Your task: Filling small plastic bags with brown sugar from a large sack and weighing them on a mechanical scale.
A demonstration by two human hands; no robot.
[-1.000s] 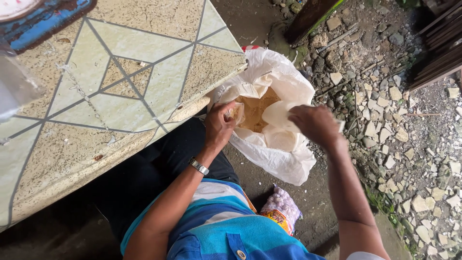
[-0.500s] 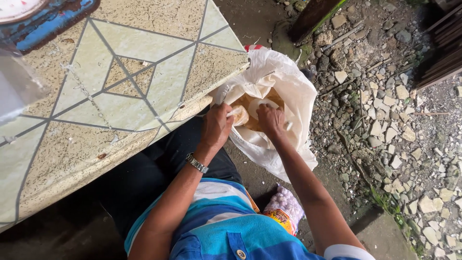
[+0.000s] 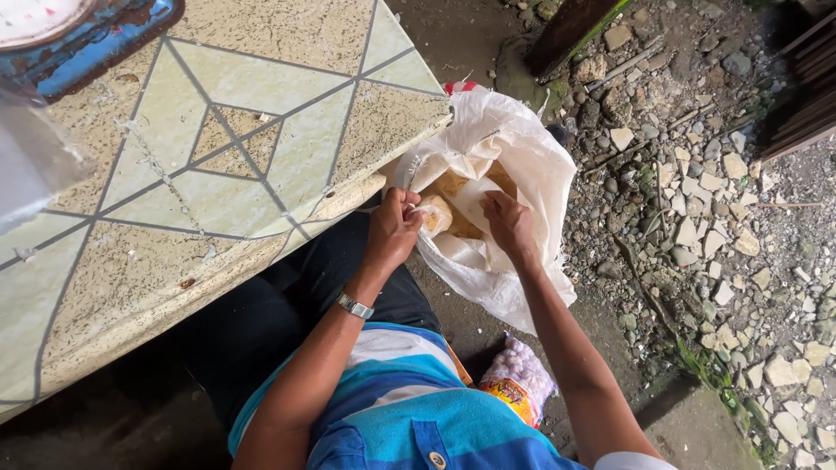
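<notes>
A big white plastic sack (image 3: pixel 531 148) stands open on the ground beside the table, with tan crackers in small clear bags inside. My left hand (image 3: pixel 394 228), with a metal watch on the wrist, is closed on the sack's near rim and on a small clear bag of crackers (image 3: pixel 438 213). My right hand (image 3: pixel 510 224) reaches into the sack's mouth, fingers curled on the plastic inside; whether it grips something I cannot tell.
A tiled table (image 3: pixel 200 174) with a diamond pattern fills the left. A blue tray (image 3: pixel 104 43) sits at its far corner. A small packet of pale round pieces (image 3: pixel 515 383) lies by my leg. Stones and rubble (image 3: pixel 697 218) cover the ground on the right.
My right hand came in from the sack's right edge and went down into its mouth. My left hand stayed on the near rim. The view shifted slightly.
</notes>
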